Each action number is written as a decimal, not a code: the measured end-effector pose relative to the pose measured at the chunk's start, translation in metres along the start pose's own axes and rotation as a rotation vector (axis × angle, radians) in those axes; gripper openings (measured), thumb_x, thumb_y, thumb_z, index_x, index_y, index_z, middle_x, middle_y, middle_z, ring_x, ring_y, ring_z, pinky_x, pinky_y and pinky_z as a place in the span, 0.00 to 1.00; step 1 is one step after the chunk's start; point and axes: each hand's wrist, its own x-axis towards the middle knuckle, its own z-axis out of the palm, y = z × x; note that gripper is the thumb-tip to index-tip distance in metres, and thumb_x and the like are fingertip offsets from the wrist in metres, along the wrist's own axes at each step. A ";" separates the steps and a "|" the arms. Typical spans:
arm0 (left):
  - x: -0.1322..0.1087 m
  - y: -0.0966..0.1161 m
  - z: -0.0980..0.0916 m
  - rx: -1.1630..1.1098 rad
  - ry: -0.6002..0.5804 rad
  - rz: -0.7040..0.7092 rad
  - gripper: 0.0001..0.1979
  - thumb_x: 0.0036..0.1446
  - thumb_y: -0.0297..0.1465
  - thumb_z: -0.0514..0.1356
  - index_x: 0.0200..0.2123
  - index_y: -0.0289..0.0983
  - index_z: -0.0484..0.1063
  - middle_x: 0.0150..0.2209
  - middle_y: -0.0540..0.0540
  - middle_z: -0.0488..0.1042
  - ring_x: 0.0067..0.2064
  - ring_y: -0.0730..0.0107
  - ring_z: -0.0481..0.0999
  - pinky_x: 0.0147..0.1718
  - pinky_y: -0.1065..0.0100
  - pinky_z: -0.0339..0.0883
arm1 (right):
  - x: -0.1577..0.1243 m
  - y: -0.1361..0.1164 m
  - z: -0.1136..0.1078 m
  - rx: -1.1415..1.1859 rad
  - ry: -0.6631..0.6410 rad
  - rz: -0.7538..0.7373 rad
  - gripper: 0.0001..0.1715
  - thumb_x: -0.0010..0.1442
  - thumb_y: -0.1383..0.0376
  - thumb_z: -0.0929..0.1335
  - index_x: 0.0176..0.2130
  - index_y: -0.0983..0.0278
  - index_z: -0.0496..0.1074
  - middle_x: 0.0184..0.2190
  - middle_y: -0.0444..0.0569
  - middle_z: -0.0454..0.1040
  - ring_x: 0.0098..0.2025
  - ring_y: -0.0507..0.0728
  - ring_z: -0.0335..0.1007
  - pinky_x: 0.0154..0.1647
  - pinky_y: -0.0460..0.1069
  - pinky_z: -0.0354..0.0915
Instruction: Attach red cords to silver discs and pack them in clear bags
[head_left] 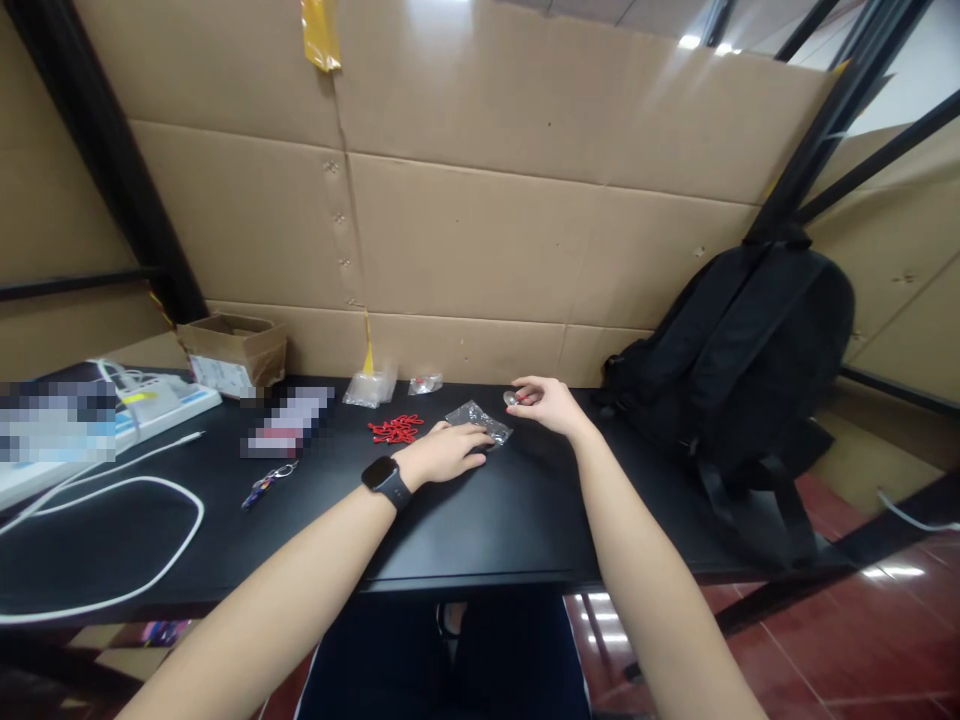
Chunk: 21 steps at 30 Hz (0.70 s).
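Observation:
My left hand, with a black watch on its wrist, lies fingers down on the black table, touching the edge of a small clear plastic bag. My right hand hovers just right of the bag, its fingers curled round a small item with red on it that I cannot make out. A little pile of red pieces lies to the left of my left hand.
Two more clear bags lie by the cardboard wall. A black backpack stands at the right. A cardboard box, a power strip, a white cable and a keyring are at the left.

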 end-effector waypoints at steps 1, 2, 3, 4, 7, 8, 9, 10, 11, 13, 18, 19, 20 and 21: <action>0.000 0.000 0.000 0.012 0.002 -0.003 0.21 0.68 0.41 0.50 0.62 0.49 0.65 0.66 0.47 0.65 0.66 0.59 0.63 0.59 0.55 0.58 | -0.001 -0.001 -0.001 -0.020 -0.050 0.006 0.31 0.43 0.57 0.79 0.47 0.65 0.79 0.36 0.51 0.81 0.36 0.56 0.77 0.39 0.47 0.71; 0.000 0.001 0.001 0.027 0.006 -0.014 0.22 0.68 0.43 0.50 0.62 0.48 0.65 0.66 0.46 0.64 0.66 0.58 0.62 0.60 0.54 0.58 | -0.002 -0.003 -0.001 -0.048 -0.115 0.009 0.29 0.43 0.56 0.79 0.44 0.65 0.80 0.34 0.50 0.81 0.35 0.56 0.77 0.38 0.47 0.70; 0.000 0.002 0.002 0.045 0.011 -0.033 0.23 0.68 0.44 0.49 0.63 0.47 0.65 0.66 0.45 0.64 0.66 0.55 0.62 0.60 0.52 0.57 | -0.003 -0.004 -0.001 -0.079 -0.185 0.010 0.27 0.42 0.55 0.80 0.41 0.65 0.81 0.32 0.49 0.81 0.35 0.56 0.77 0.37 0.47 0.70; 0.000 0.003 0.004 0.066 0.018 -0.059 0.24 0.68 0.46 0.49 0.63 0.46 0.65 0.66 0.43 0.63 0.67 0.52 0.61 0.60 0.49 0.56 | -0.004 -0.006 -0.001 -0.114 -0.246 0.009 0.25 0.41 0.55 0.80 0.39 0.64 0.82 0.31 0.48 0.81 0.35 0.57 0.77 0.36 0.47 0.69; 0.000 0.005 0.008 0.114 0.036 -0.140 0.28 0.67 0.49 0.48 0.64 0.45 0.64 0.66 0.40 0.62 0.67 0.41 0.58 0.60 0.41 0.53 | -0.005 -0.010 0.006 -0.217 -0.317 0.030 0.22 0.40 0.56 0.80 0.35 0.63 0.83 0.28 0.47 0.81 0.33 0.57 0.77 0.33 0.46 0.66; 0.000 0.006 0.009 0.115 0.037 -0.156 0.28 0.67 0.50 0.47 0.64 0.46 0.63 0.66 0.40 0.62 0.66 0.39 0.58 0.60 0.39 0.52 | -0.005 -0.011 0.009 -0.243 -0.306 0.038 0.21 0.40 0.56 0.80 0.35 0.63 0.84 0.28 0.46 0.81 0.32 0.57 0.76 0.32 0.46 0.66; 0.000 0.006 0.010 0.110 0.033 -0.166 0.28 0.66 0.50 0.47 0.65 0.47 0.63 0.67 0.40 0.62 0.66 0.38 0.58 0.60 0.39 0.52 | -0.005 -0.012 0.012 -0.262 -0.290 0.041 0.21 0.41 0.56 0.80 0.36 0.63 0.84 0.28 0.46 0.81 0.32 0.56 0.76 0.31 0.46 0.65; 0.000 0.005 0.010 0.101 0.024 -0.173 0.29 0.66 0.51 0.46 0.65 0.48 0.62 0.67 0.40 0.61 0.66 0.38 0.57 0.60 0.38 0.51 | -0.005 -0.012 0.015 -0.274 -0.278 0.038 0.20 0.42 0.57 0.79 0.36 0.63 0.84 0.27 0.46 0.81 0.31 0.56 0.76 0.31 0.46 0.65; 0.000 0.004 0.010 0.092 0.013 -0.179 0.29 0.66 0.51 0.46 0.66 0.50 0.62 0.68 0.40 0.60 0.67 0.38 0.57 0.60 0.37 0.51 | -0.004 -0.012 0.018 -0.281 -0.267 0.026 0.20 0.42 0.57 0.79 0.36 0.63 0.84 0.27 0.46 0.81 0.30 0.55 0.75 0.31 0.46 0.64; 0.000 0.002 0.010 0.078 -0.011 -0.192 0.28 0.66 0.52 0.46 0.66 0.53 0.60 0.69 0.42 0.58 0.67 0.37 0.55 0.60 0.36 0.49 | -0.003 -0.012 0.023 -0.291 -0.248 -0.001 0.19 0.43 0.59 0.79 0.37 0.64 0.83 0.27 0.46 0.80 0.29 0.54 0.75 0.31 0.46 0.64; 0.001 -0.002 0.009 0.054 -0.047 -0.203 0.26 0.65 0.52 0.47 0.65 0.60 0.61 0.70 0.46 0.56 0.68 0.38 0.53 0.60 0.36 0.47 | 0.000 -0.008 0.030 -0.316 -0.187 -0.074 0.14 0.43 0.62 0.80 0.32 0.65 0.82 0.28 0.48 0.80 0.31 0.55 0.74 0.31 0.46 0.63; 0.001 -0.002 0.008 0.052 -0.048 -0.202 0.26 0.65 0.52 0.48 0.64 0.60 0.61 0.70 0.47 0.55 0.69 0.38 0.52 0.60 0.36 0.47 | 0.001 -0.007 0.032 -0.308 -0.178 -0.081 0.14 0.42 0.62 0.80 0.32 0.65 0.82 0.28 0.48 0.80 0.31 0.55 0.74 0.32 0.46 0.63; 0.001 -0.002 0.008 0.051 -0.045 -0.200 0.25 0.65 0.52 0.48 0.64 0.61 0.61 0.70 0.47 0.55 0.69 0.39 0.52 0.60 0.36 0.47 | 0.001 -0.005 0.033 -0.296 -0.177 -0.080 0.15 0.42 0.62 0.80 0.32 0.65 0.82 0.28 0.47 0.79 0.30 0.54 0.74 0.31 0.46 0.63; 0.000 -0.002 0.007 0.051 -0.042 -0.198 0.25 0.65 0.52 0.48 0.64 0.61 0.62 0.70 0.48 0.55 0.69 0.39 0.51 0.60 0.36 0.47 | 0.001 -0.004 0.035 -0.276 -0.180 -0.072 0.16 0.42 0.62 0.80 0.33 0.65 0.82 0.27 0.47 0.79 0.30 0.54 0.73 0.31 0.46 0.63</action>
